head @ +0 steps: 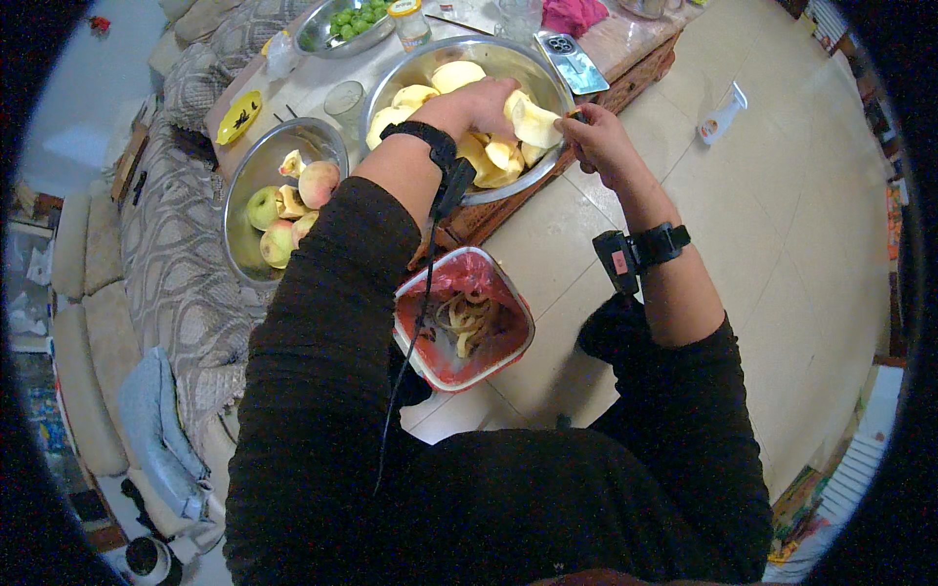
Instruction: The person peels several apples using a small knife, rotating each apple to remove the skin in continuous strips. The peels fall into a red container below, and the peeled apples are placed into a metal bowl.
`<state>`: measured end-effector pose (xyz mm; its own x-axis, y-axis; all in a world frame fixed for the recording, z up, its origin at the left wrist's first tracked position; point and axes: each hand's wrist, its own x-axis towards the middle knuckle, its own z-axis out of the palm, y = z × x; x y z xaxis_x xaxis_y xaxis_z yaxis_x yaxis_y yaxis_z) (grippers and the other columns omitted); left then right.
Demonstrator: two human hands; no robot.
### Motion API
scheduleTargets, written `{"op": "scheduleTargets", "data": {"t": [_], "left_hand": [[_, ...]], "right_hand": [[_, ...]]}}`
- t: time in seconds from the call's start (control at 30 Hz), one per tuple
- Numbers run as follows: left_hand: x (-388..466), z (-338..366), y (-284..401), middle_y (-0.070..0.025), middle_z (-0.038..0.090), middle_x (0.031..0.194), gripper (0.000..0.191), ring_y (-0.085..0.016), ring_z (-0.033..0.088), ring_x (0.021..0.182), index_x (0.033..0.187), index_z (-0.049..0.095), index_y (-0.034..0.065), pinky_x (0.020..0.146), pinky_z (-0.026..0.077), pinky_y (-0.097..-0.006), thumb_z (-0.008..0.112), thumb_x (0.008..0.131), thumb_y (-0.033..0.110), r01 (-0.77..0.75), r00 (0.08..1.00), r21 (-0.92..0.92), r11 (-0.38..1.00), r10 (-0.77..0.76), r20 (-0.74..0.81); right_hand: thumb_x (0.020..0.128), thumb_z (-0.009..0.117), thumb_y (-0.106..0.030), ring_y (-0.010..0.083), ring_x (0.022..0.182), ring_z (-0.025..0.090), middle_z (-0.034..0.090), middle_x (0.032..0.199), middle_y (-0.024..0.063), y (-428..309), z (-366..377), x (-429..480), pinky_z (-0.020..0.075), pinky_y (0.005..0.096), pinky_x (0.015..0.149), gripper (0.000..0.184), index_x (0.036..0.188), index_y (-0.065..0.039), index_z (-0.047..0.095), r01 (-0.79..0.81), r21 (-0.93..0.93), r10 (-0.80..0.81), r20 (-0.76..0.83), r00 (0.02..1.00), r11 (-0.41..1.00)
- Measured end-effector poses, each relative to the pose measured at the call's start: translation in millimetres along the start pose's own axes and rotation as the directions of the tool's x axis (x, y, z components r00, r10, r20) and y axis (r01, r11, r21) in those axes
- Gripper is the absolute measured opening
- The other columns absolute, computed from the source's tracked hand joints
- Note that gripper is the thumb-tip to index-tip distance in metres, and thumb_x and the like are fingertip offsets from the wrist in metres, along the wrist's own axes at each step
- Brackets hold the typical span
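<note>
Over a large steel bowl [469, 199] on the table edge, my left hand [484, 108] grips a peeled, pale yellow piece of fruit [535, 123] with a cut face. My right hand [601, 143] is closed around the dark handle of a small tool [577, 116], right beside that piece. Its working end cannot be made out; it may be a knife. Peeled fruit [457, 75] and cut chunks [498, 165] fill much of the bowl below my hands. Left of it, a second steel bowl [233, 227] holds a peach [319, 183], a green apple [264, 208] and cut remains [291, 202].
A red bin [522, 351] with peels inside stands on the floor below the table. Around the big bowl are a phone [575, 64], a drinking glass [344, 99], a lidded jar [410, 28] and a bowl of green grapes [315, 44]. A white bottle [722, 117] lies on the tiles.
</note>
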<state>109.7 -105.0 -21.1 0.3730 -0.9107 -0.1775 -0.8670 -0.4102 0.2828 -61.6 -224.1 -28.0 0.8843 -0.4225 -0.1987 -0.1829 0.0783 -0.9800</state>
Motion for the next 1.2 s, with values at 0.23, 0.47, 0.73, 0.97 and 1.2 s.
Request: {"op": "scheduleTargets", "data": {"t": [0.23, 0.47, 0.73, 0.97, 1.2], "left_hand": [[-12.2, -6.3, 5.9, -0.0228, 0.055, 0.109, 0.084, -0.033, 0.054, 0.102, 0.119, 0.043, -0.0013, 0.087, 0.044, -0.0361, 0.078, 0.052, 0.035, 0.015, 0.987, -0.097, 0.995, -0.031, -0.161], [-63.1, -44.0, -15.0, -0.0159, 0.054, 0.111, 0.054, -0.029, 0.055, 0.101, 0.114, 0.043, 0.0, 0.081, 0.049, -0.0377, 0.064, 0.072, 0.027, -0.009, 0.907, -0.857, 0.515, -0.357, -0.224], [-125.8, -18.9, 22.6, -0.0182, 0.046, 0.122, 0.05, -0.033, 0.049, 0.112, 0.123, 0.037, -0.002, 0.094, 0.041, -0.0487, 0.051, 0.082, 0.022, -0.202, 0.979, -0.842, -0.5, -0.073, -0.192], [-148.9, -5.8, 60.1, -0.0158, 0.048, 0.119, 0.055, -0.029, 0.054, 0.105, 0.126, 0.035, 0.004, 0.089, 0.047, -0.0449, 0.06, 0.079, 0.017, -0.279, 0.957, -0.836, -0.473, -0.209, -0.202], [-163.8, -7.8, 70.3, -0.0195, 0.053, 0.111, 0.067, -0.035, 0.057, 0.095, 0.125, 0.039, 0.005, 0.081, 0.05, -0.0459, 0.043, 0.081, 0.055, -0.15, 0.988, -0.752, -0.641, -0.128, -0.088]], "right_hand": [[0.076, 0.063, -0.017, 0.0049, 0.038, 0.03, 0.04, 0.055, -0.004, -1.1, -1.4, -8.8, 0.0195, 0.0206, 0.033, 0.02, 0.085, -0.008, 0.049, -0.024, 0.091, 0.026, -0.017, 1.0, 0.996], [0.077, 0.064, -0.02, 0.0046, 0.038, 0.032, 0.042, 0.056, -0.0046, 0.0, 7.7, -5.0, 0.0217, 0.0205, 0.032, 0.02, 0.087, -0.007, 0.053, 0.009, -0.092, -0.013, -0.038, 0.999, 0.996], [0.08, 0.064, -0.036, 0.003, 0.037, 0.033, 0.042, 0.052, -0.0064, -32.1, 37.7, -39.0, 0.0224, 0.0185, 0.033, 0.03, 0.087, -0.008, 0.057, 0.081, 0.136, -0.109, 0.22, 0.969, 0.987], [0.076, 0.067, -0.039, 0.0045, 0.041, 0.039, 0.043, 0.051, -0.0055, -52.2, 57.7, -76.7, 0.0274, 0.02, 0.036, 0.039, 0.091, -0.004, 0.06, 0.091, 0.099, -0.11, 0.198, 0.974, 0.991], [0.079, 0.065, -0.024, 0.0025, 0.04, 0.033, 0.045, 0.057, -0.0056, -48.6, 53.0, -80.4, 0.0222, 0.0182, 0.035, 0.033, 0.106, -0.006, 0.057, 0.086, 0.257, -0.147, 0.227, 0.963, 0.962]]}}
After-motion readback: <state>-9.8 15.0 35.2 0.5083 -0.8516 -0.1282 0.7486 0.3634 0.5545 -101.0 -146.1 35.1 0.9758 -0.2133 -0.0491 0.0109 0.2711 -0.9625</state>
